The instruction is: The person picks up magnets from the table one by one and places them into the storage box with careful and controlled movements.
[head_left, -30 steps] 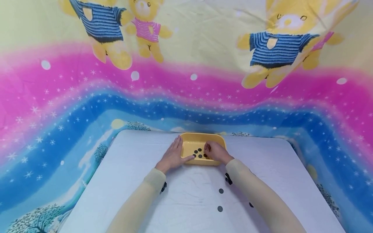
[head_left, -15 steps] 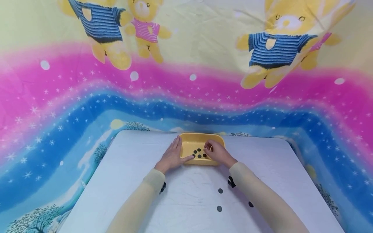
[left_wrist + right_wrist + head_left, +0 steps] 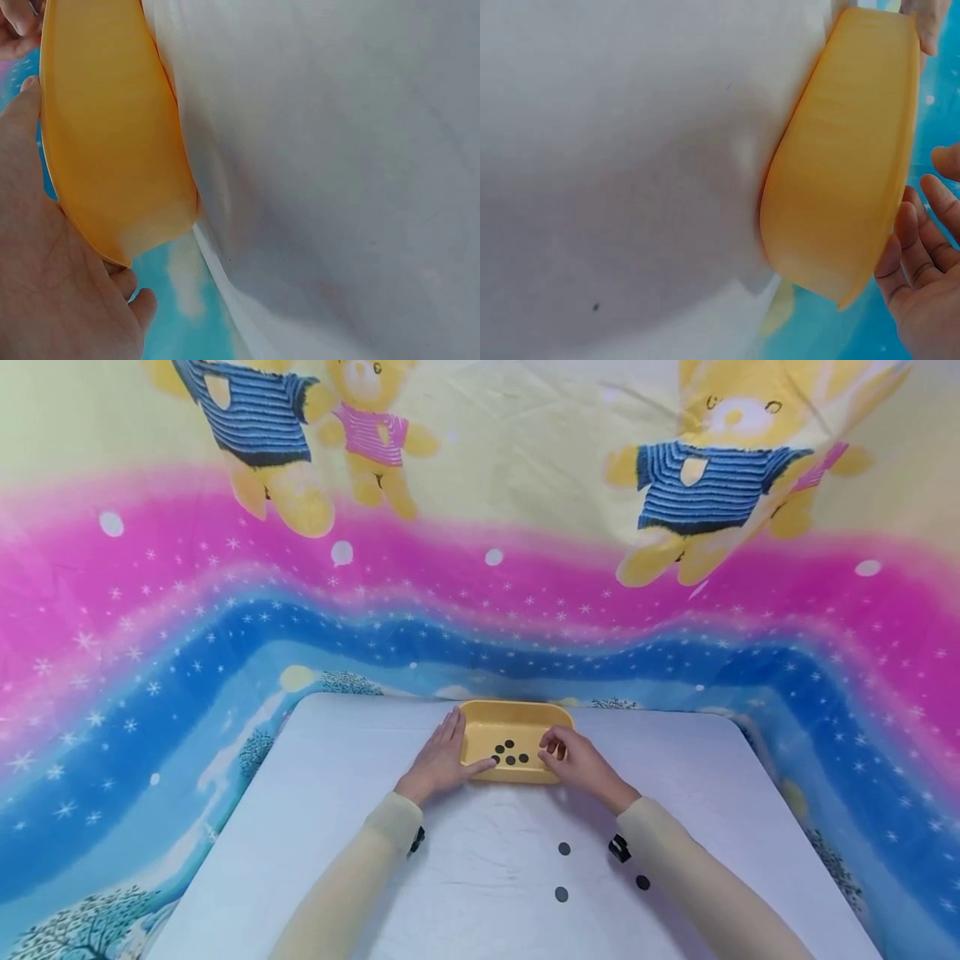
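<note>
A yellow plastic tray [image 3: 517, 712] stands at the far edge of the white table. Several small dark round discs [image 3: 523, 758] lie flat in it. My left hand [image 3: 435, 766] rests against the tray's left end, its fingers straight along the wall and its thumb reaching over the front rim. In the left wrist view the thumb lies along the tray's edge. My right hand [image 3: 581, 762] is at the right end, fingers loosely bent. In the right wrist view some fingertips [image 3: 889, 259] touch the rim, thumb and forefinger are apart, and no disc shows between them.
Three more dark discs lie on the white tabletop [image 3: 487, 893]: two near the middle and one disc [image 3: 642, 882] beside the right forearm. A patterned curtain [image 3: 480, 577] with bears hangs right behind the table. Black wrist straps [image 3: 618, 847] show under the sleeves.
My right hand has moved right, from above the discs to the tray's right end, uncovering the rightmost disc in it. The left hand keeps its place on the tray.
</note>
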A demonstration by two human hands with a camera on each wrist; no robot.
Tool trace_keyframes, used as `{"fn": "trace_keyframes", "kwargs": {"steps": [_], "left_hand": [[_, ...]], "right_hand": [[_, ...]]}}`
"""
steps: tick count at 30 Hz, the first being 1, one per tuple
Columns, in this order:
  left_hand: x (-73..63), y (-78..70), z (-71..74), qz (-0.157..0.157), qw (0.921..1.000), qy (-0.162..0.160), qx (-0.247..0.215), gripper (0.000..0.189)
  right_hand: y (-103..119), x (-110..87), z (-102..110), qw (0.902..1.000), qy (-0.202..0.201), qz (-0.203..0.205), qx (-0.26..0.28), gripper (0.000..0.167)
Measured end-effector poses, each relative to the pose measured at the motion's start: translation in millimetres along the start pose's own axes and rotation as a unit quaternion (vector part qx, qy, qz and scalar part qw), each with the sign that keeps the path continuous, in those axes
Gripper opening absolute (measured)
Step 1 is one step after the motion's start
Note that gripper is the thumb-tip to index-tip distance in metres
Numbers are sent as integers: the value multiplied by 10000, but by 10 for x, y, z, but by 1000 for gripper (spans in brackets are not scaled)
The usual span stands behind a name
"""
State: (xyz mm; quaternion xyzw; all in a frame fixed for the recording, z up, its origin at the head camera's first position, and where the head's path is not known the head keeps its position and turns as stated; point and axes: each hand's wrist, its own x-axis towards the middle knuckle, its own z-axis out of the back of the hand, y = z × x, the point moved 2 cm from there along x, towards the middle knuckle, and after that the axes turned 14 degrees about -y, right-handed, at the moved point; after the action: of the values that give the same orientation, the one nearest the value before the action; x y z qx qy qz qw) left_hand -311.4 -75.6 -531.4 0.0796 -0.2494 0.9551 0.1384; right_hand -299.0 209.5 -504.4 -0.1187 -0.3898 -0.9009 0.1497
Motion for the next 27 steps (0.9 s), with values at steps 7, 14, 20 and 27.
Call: {"fn": "trace_keyframes", "kwargs": {"steps": [7,14,20,27], "left_hand": [[5,13,-6,-67,9999,-3,113,124],[11,22,-2,-7,9999,59,85,130],[17,39,-9,-86,9999,-89,77,124],[7,37,-22,-55,9999,-84,-36,122]], "right_hand": [[30,-187,148,9993,-169,347,-8,15],[78,-410,236,9990,-180,395,-58,18],[102,-609,248,9989,50,449,-110,20],[48,-838,220,9986,423,29,-327,24]]}}
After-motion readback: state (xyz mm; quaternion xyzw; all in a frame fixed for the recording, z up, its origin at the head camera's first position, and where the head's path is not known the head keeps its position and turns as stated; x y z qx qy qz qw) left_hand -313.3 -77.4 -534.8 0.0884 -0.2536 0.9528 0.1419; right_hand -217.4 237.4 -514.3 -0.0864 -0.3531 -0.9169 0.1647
